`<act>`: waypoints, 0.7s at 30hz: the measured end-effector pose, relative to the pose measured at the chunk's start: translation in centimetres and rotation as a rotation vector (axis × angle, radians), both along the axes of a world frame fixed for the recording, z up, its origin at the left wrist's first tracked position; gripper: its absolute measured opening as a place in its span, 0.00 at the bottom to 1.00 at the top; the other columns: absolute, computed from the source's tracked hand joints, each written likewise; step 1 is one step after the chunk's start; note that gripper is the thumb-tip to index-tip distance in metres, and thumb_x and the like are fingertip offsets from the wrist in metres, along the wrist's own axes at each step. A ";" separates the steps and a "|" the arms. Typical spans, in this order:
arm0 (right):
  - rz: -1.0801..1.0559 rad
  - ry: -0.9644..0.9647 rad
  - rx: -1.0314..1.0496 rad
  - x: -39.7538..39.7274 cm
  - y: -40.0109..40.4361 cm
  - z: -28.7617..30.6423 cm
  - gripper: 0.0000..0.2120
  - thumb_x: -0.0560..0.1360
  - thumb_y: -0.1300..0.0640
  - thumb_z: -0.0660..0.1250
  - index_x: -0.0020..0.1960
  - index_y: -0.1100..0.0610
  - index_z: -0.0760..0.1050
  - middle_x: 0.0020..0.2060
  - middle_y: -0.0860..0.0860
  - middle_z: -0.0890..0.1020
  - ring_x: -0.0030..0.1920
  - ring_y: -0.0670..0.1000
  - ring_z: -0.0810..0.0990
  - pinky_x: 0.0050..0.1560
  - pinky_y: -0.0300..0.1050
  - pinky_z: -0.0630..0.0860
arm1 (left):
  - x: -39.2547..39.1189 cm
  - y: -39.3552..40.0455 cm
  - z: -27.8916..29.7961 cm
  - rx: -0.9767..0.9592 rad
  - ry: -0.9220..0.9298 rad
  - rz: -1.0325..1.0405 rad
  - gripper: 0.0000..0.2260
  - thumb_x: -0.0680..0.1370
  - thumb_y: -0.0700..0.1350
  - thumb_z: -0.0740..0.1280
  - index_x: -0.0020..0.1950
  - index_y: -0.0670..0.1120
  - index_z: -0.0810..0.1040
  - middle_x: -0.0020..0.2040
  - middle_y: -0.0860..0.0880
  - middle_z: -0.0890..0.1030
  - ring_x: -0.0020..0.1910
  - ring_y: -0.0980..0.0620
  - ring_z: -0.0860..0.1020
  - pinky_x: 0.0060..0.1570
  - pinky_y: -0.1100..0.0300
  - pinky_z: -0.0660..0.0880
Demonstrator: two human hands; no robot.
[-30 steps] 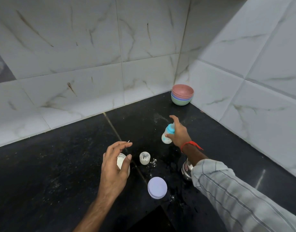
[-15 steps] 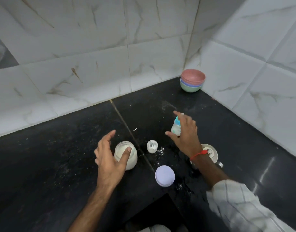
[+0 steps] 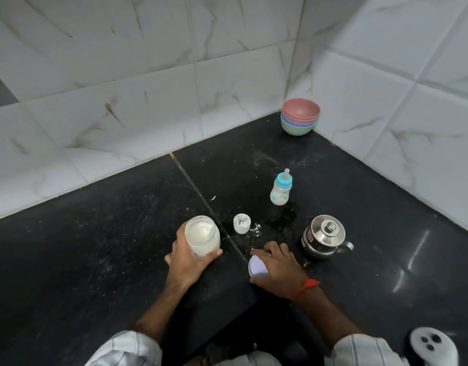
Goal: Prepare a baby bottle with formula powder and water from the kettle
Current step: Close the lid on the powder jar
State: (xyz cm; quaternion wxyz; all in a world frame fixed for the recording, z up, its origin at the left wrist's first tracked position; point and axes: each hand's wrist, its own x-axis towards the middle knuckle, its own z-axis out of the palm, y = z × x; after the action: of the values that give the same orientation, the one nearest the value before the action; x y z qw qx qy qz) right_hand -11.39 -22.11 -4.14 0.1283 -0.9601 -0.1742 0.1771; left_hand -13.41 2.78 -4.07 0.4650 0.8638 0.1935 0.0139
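A small baby bottle [image 3: 281, 190] with a blue collar and teat stands upright and alone on the black counter [image 3: 95, 247]. My left hand [image 3: 186, 257] grips an open glass jar of white formula powder [image 3: 202, 235], tilted a little. My right hand [image 3: 276, 266] lies over the jar's pale lilac lid [image 3: 255, 266], fingers curled round its edge. A small white cap [image 3: 242, 223] dusted with powder sits between jar and bottle. The steel kettle [image 3: 323, 236], lid on, stands right of my right hand.
Stacked coloured bowls [image 3: 300, 116] sit in the far corner against the tiled walls. Spilled powder and a wet patch [image 3: 283, 223] mark the counter near the cap and kettle. The counter's front edge has a cut-out corner below my hands. A white object [image 3: 431, 344] shows at bottom right.
My right hand let go of the baby bottle and came back down onto the lilac lid. My left hand closed round the powder jar. The camera tilted downward.
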 end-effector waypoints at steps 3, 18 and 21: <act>-0.012 -0.046 0.008 -0.3 0.2 -0.1 0.36 0.72 0.37 0.67 0.78 0.42 0.62 0.66 0.48 0.68 0.64 0.54 0.67 0.67 0.48 0.67 | -0.3 -0.1 0.5 0.014 -0.076 -0.016 0.41 0.66 0.54 0.84 0.71 0.65 0.62 0.63 0.67 0.75 0.68 0.56 0.72 0.68 0.54 0.55; -0.726 0.172 1.826 -1.3 1.7 8.3 0.28 0.62 0.47 0.86 0.51 0.56 0.73 0.59 0.61 0.81 0.64 0.60 0.81 0.67 0.54 0.79 | -1.4 -3.8 5.7 -0.105 -0.292 -0.292 0.42 0.63 0.57 0.84 0.71 0.65 0.65 0.65 0.63 0.77 0.65 0.62 0.76 0.65 0.54 0.78; -0.599 -0.013 1.690 -2.0 2.1 10.6 0.21 0.68 0.52 0.83 0.46 0.56 0.71 0.64 0.58 0.83 0.67 0.53 0.81 0.63 0.46 0.79 | -1.4 -4.6 6.2 -0.092 -0.341 -0.329 0.42 0.64 0.54 0.84 0.72 0.65 0.66 0.67 0.64 0.76 0.68 0.61 0.76 0.66 0.57 0.77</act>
State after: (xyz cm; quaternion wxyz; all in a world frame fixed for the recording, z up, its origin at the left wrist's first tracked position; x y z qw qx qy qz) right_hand -13.44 -20.05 6.42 0.8322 -0.5515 0.0109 -0.0565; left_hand -14.81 -1.79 2.13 0.5257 0.8468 -0.0307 0.0747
